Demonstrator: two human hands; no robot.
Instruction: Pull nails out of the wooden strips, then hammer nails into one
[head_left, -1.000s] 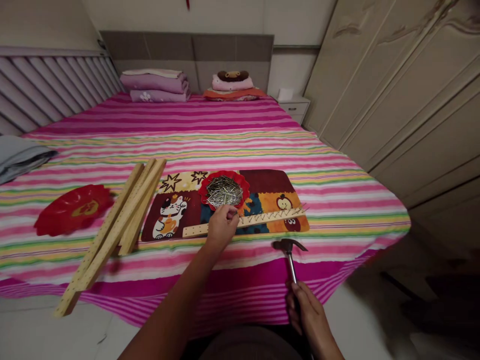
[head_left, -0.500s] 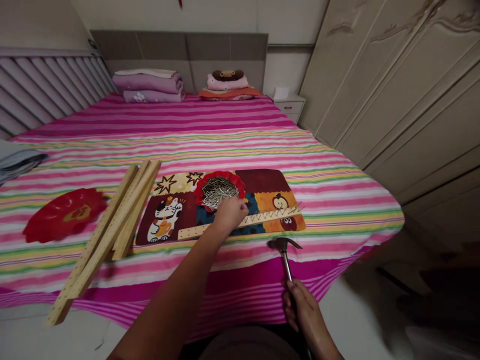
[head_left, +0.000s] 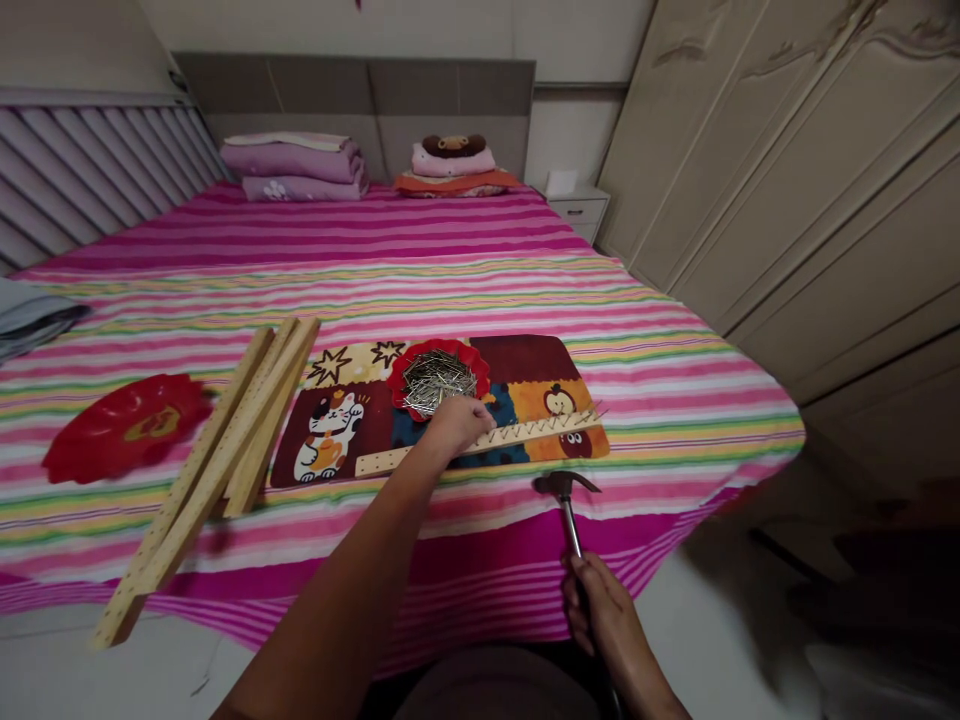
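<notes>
My left hand [head_left: 460,424] is over the wooden strip [head_left: 382,461], just in front of the red scalloped bowl [head_left: 394,386] of nails [head_left: 439,380]. Its fingers are pinched together, and whatever is between them is hidden. Along the right part of the strip stands a row of nails [head_left: 540,430], several of them leaning; small holes show at its left end. In my right hand [head_left: 604,610], closed round the handle, is a claw hammer [head_left: 568,488], its head resting on or just over the bedspread in front of the strip.
Strip and bowl lie on a patterned mat [head_left: 517,360] on a striped bed [head_left: 525,290]. To the left are several drilled wooden bars [head_left: 202,480] in a crossed pile and a red tray [head_left: 124,428]. Folded bedding [head_left: 296,165] sits by the headboard; a wardrobe [head_left: 817,190] stands right.
My left hand has drawn back slightly from the bowl's front rim toward the strip, fingers still pinched. My right hand and the hammer have hardly moved.
</notes>
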